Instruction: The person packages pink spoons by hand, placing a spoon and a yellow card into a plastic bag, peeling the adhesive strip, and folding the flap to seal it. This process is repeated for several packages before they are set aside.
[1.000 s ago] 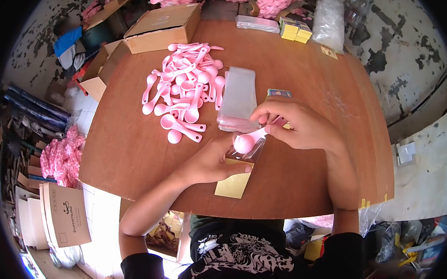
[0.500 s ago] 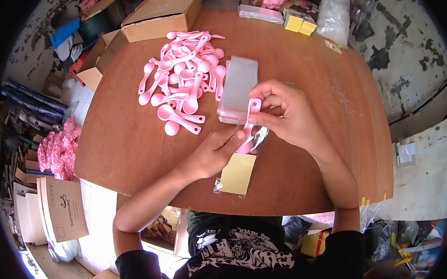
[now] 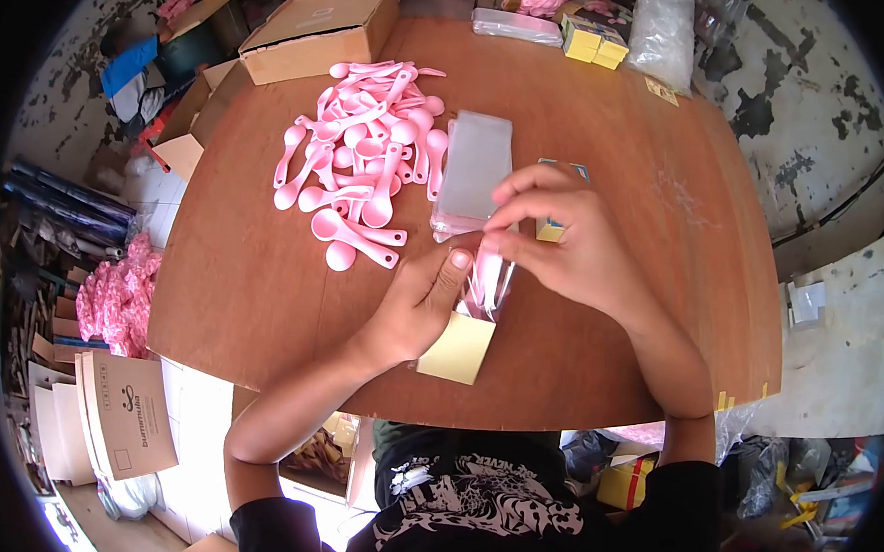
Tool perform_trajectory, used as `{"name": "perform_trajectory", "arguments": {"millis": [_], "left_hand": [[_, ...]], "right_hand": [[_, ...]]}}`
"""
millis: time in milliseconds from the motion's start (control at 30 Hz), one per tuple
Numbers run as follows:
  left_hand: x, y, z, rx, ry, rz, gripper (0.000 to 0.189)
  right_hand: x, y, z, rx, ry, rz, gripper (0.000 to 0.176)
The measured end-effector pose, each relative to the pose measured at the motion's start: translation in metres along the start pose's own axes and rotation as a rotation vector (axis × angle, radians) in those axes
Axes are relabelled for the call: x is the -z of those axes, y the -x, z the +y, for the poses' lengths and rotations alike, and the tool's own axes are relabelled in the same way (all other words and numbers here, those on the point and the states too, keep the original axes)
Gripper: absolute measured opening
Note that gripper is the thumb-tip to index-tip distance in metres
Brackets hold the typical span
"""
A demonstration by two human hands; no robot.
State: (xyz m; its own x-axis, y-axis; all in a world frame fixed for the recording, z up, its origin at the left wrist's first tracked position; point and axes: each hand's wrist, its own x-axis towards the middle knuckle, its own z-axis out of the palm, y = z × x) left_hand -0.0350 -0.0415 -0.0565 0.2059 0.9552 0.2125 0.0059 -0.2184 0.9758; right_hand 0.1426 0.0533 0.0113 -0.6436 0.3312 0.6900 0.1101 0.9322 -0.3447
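Note:
My left hand point(image 3: 409, 307) is closed on the side of a clear plastic bag point(image 3: 503, 295), thumb on top. Inside the bag a pink measuring spoon point(image 3: 481, 282) lies above a pale yellow card point(image 3: 457, 349). At the bag's upper end my right hand point(image 3: 574, 241) pinches with thumb and fingertips. They seem to grip the bag's top edge, though the spoon's handle end is partly hidden there. Just beyond my hands lies a stack of clear bags point(image 3: 479, 166). A heap of pink measuring spoons point(image 3: 372, 131) spreads to its left.
Partly behind my right hand lies a small stack of cards point(image 3: 550, 230). A cardboard box point(image 3: 323, 30) stands at the table's far left edge. Yellow card bundles point(image 3: 593, 42), a flat clear packet point(image 3: 517, 26) and a plastic roll point(image 3: 661, 30) sit at the far right.
The pink spoon has slid deeper into the bag, and my right hand has shifted from its handle to the bag's upper end. The bag and card have tilted and moved slightly left.

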Motion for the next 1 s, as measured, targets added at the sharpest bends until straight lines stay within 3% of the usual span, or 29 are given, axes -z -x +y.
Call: {"name": "perform_trajectory", "arguments": {"millis": [67, 167, 200, 267, 333, 400, 433, 533, 667, 700, 733, 767, 833, 900, 1000], "left_hand": [[-0.003, 0.002, 0.005, -0.019, 0.017, 0.017, 0.049], [-0.002, 0.004, 0.013, -0.015, -0.01, -0.066, 0.053], [-0.003, 0.005, 0.018, -0.021, -0.013, -0.063, 0.053], [-0.007, 0.006, 0.026, -0.108, -0.05, -0.048, 0.046], [-0.007, 0.004, 0.024, -0.161, 0.017, -0.044, 0.048], [-0.003, 0.002, 0.037, -0.39, -0.401, 0.09, 0.054], [-0.001, 0.001, 0.044, -0.358, -0.382, 0.075, 0.058], [-0.003, -0.006, 0.053, -0.387, -0.406, 0.142, 0.057], [-0.011, -0.012, 0.068, -0.493, -0.428, 0.13, 0.057], [-0.013, -0.012, 0.067, -0.497, -0.429, 0.123, 0.057], [-0.016, -0.011, 0.064, -0.36, -0.19, -0.022, 0.056], [-0.019, -0.009, 0.06, -0.219, 0.048, -0.165, 0.055], [-0.028, -0.005, 0.051, -0.083, 0.185, -0.107, 0.04], [-0.032, -0.009, 0.036, -0.089, 0.08, -0.023, 0.027], [-0.032, -0.008, 0.021, -0.057, -0.007, -0.027, 0.025]], "right_hand": [[-0.006, 0.007, -0.009, -0.075, -0.019, -0.017, 0.01], [0.0, 0.005, -0.02, -0.587, -0.469, -0.15, 0.013], [0.008, 0.002, -0.025, -0.58, -0.466, -0.15, 0.013], [0.028, -0.008, -0.04, -0.297, -0.178, -0.102, 0.011], [0.047, -0.014, -0.049, -0.044, 0.03, 0.125, 0.011], [0.067, -0.024, -0.04, 0.045, 0.184, 0.072, 0.013], [0.074, -0.027, -0.037, 0.128, 0.339, 0.028, 0.015], [0.085, -0.028, -0.04, 0.147, 0.37, -0.102, 0.017], [0.086, -0.022, -0.065, 0.118, 0.3, -0.061, 0.017], [0.079, -0.015, -0.067, -0.122, 0.021, 0.007, 0.015], [0.072, -0.008, -0.068, -0.358, -0.259, 0.078, 0.014], [0.066, -0.001, -0.066, -0.359, -0.254, 0.084, 0.014], [0.054, 0.011, -0.058, -0.496, -0.29, 0.02, 0.012], [0.044, 0.023, -0.046, -0.408, -0.188, 0.006, 0.01], [0.036, 0.03, -0.041, -0.304, -0.025, -0.015, 0.009]]}}
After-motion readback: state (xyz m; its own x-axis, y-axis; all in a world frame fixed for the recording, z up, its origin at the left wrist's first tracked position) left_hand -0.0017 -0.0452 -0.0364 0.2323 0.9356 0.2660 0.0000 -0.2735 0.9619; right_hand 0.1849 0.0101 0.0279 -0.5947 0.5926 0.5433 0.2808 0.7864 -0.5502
